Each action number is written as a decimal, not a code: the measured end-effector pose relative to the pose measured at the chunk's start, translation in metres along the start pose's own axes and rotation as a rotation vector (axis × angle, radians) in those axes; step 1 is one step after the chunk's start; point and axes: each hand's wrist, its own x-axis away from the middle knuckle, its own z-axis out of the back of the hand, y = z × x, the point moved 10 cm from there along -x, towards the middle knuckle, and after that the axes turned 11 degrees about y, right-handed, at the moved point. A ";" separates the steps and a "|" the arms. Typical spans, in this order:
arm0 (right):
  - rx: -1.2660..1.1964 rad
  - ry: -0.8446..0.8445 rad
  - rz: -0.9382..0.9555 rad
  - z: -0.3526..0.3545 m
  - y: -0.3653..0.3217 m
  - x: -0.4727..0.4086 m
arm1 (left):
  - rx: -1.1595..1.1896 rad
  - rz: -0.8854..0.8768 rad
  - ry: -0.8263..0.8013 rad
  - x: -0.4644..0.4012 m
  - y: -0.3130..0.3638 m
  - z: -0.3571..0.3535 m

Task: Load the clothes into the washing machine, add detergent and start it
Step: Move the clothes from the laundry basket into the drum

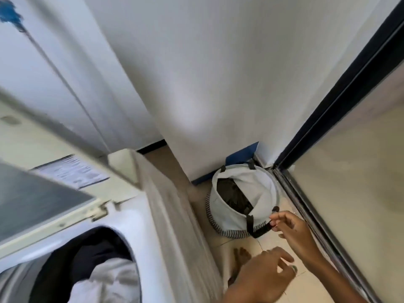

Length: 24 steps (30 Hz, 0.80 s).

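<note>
Head view was blurred by motion, so fine detail was soft. Washing machine (153, 226) filled the lower left, lid (43, 204) raised, drum already holding dark and white clothes (94, 270). Laundry basket (240, 200) stood on the tiled floor (282, 287) to the machine's right, in the corner between the white wall and the dark sliding-door track (306, 204). Basket sat upright, mouth facing up, with a dark garment (234, 193) left inside, so loading looked only partly done.

Key relation: basket lay ahead of both hands and away from the machine; whatever came out had to travel back left, over the machine's side, into the drum.

Right hand (293, 232) was the nearer one, its fingertips at the black strap handle (260, 230) on the basket's near side, looking like a light pinch; blur left firmness of hold uncertain. Left hand (264, 276) hovered lower, closer to the camera, fingers loosely curled, holding nothing, well short of the basket.

Judgement: right hand was placed to lift or tip the basket by that strap, left free for the garment.
</note>
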 end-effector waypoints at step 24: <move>0.896 -0.563 0.150 -0.347 0.270 -0.375 | -0.003 0.322 1.078 -0.325 -0.317 0.059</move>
